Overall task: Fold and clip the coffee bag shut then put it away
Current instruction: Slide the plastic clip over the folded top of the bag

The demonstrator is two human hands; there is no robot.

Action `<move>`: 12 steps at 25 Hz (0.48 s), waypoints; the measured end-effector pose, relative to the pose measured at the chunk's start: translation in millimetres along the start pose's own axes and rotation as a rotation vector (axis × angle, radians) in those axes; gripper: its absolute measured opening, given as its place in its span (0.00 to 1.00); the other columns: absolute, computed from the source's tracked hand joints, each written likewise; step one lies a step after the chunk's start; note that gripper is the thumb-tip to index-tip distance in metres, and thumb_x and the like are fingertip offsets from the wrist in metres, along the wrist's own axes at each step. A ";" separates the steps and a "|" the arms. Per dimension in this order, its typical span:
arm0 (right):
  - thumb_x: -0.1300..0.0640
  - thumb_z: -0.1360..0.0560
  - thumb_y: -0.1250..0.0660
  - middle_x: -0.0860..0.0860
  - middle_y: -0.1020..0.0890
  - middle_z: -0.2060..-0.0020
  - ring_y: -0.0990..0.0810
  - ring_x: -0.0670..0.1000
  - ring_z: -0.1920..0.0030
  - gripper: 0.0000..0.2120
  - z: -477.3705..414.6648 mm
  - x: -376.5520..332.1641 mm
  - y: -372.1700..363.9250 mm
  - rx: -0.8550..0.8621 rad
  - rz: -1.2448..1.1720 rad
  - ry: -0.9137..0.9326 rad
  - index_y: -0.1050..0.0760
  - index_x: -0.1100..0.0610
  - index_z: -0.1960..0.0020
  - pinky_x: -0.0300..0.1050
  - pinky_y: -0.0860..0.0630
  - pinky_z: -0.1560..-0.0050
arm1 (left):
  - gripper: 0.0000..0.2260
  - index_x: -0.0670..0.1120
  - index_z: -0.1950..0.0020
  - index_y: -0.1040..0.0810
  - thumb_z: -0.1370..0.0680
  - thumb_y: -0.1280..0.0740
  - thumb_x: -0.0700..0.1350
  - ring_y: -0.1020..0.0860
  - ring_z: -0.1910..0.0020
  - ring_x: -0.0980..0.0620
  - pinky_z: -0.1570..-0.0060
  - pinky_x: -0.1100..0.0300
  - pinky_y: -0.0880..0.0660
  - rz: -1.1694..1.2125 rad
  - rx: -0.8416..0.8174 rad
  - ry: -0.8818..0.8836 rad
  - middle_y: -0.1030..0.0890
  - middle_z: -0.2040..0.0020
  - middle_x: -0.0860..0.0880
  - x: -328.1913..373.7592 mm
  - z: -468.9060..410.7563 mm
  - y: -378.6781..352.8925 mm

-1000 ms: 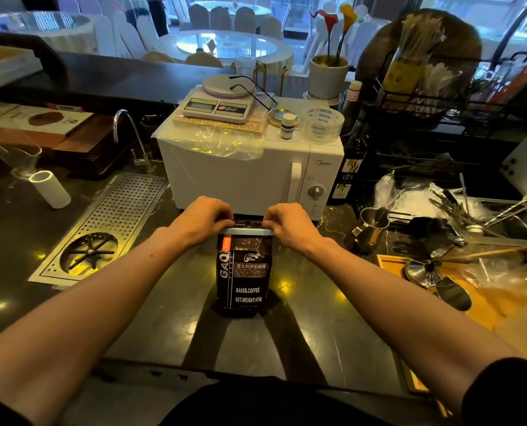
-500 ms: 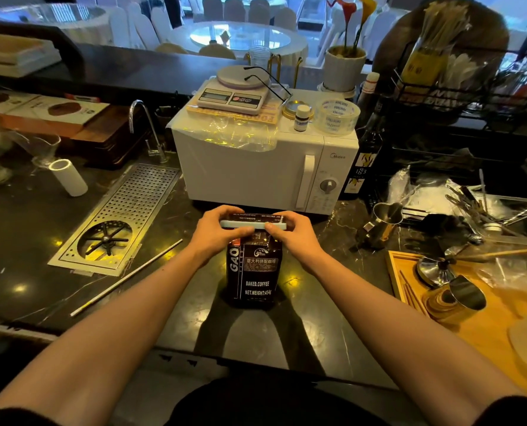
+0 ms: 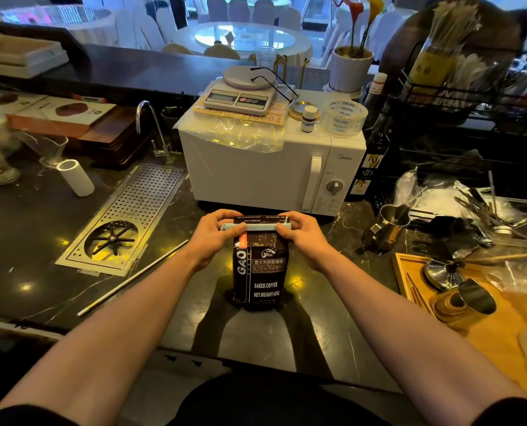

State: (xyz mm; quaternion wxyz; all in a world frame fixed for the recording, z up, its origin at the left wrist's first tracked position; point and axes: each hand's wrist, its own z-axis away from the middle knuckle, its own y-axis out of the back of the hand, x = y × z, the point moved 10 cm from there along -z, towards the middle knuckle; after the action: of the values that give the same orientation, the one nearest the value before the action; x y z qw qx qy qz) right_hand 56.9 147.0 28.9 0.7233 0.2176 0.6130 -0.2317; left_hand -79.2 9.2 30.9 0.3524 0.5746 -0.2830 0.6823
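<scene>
Left hand (image 3: 216,233): fingers closed on the left end of the clip (image 3: 256,226). Right hand (image 3: 299,233): likewise closed on its right end, thumb in front. Clip: pale blue bar, lying across the folded top of the coffee bag (image 3: 259,269). Coffee bag: dark, printed, upright on the black counter (image 3: 170,302), just before the microwave (image 3: 256,176). Handling, as judged: soft foil-like walls, moderately heavy, likely slick; best gripped around the body below the clip, not by the clip itself.

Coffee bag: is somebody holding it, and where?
Yes. Both hands, left hand and right hand, pinch the light blue clip across the folded top of the coffee bag, one at each end.
</scene>
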 end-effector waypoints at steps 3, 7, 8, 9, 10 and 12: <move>0.61 0.24 0.31 0.57 0.15 0.50 0.15 0.53 0.50 0.10 0.6 4.4 1.7 0.039 -0.046 -0.006 0.23 0.60 0.43 0.43 0.19 0.53 | 0.18 0.45 0.37 0.26 0.25 0.28 0.42 0.18 0.47 0.46 0.51 0.55 0.19 -0.017 0.052 -0.001 0.19 0.45 0.43 -4.2 1.0 2.7; 0.52 0.23 0.31 0.55 0.17 0.43 0.18 0.53 0.42 0.16 13.1 26.5 -1.6 0.070 0.010 -0.013 0.25 0.58 0.38 0.47 0.20 0.44 | 0.19 0.47 0.35 0.30 0.24 0.30 0.50 0.20 0.43 0.46 0.46 0.52 0.20 -0.028 0.100 0.023 0.21 0.42 0.45 -22.3 9.1 -4.8; 0.51 0.23 0.32 0.53 0.19 0.41 0.20 0.52 0.40 0.18 19.0 31.4 -2.8 0.088 0.032 -0.016 0.26 0.57 0.36 0.47 0.21 0.41 | 0.19 0.48 0.36 0.30 0.24 0.31 0.52 0.20 0.42 0.49 0.47 0.54 0.20 -0.026 0.110 0.019 0.21 0.43 0.47 -25.2 14.1 -9.4; 0.50 0.23 0.32 0.52 0.20 0.40 0.21 0.51 0.39 0.20 25.3 35.1 -3.2 0.113 0.046 -0.019 0.28 0.56 0.35 0.46 0.23 0.40 | 0.20 0.49 0.35 0.31 0.24 0.30 0.52 0.20 0.43 0.52 0.49 0.59 0.21 -0.036 0.117 0.014 0.21 0.44 0.51 -27.3 20.5 -14.2; 0.49 0.23 0.32 0.51 0.21 0.40 0.22 0.50 0.38 0.21 30.9 37.9 -3.4 0.141 0.047 -0.023 0.29 0.56 0.34 0.45 0.23 0.40 | 0.22 0.50 0.34 0.32 0.25 0.29 0.51 0.21 0.45 0.57 0.51 0.64 0.23 -0.046 0.120 0.017 0.21 0.44 0.54 -31.5 25.5 -18.4; 0.50 0.24 0.32 0.49 0.22 0.41 0.23 0.48 0.39 0.22 41.3 45.8 -3.4 0.192 0.018 -0.036 0.32 0.55 0.33 0.40 0.25 0.41 | 0.31 0.50 0.31 0.35 0.29 0.24 0.50 0.23 0.44 0.60 0.49 0.64 0.25 -0.063 0.112 0.038 0.23 0.43 0.57 -49.2 33.3 -23.8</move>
State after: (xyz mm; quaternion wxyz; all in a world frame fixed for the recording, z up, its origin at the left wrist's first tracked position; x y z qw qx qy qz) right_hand 93.8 116.4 -10.1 0.7119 0.2875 0.5730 -0.2868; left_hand -36.1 -10.8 -11.9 0.3462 0.5889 -0.2195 0.6965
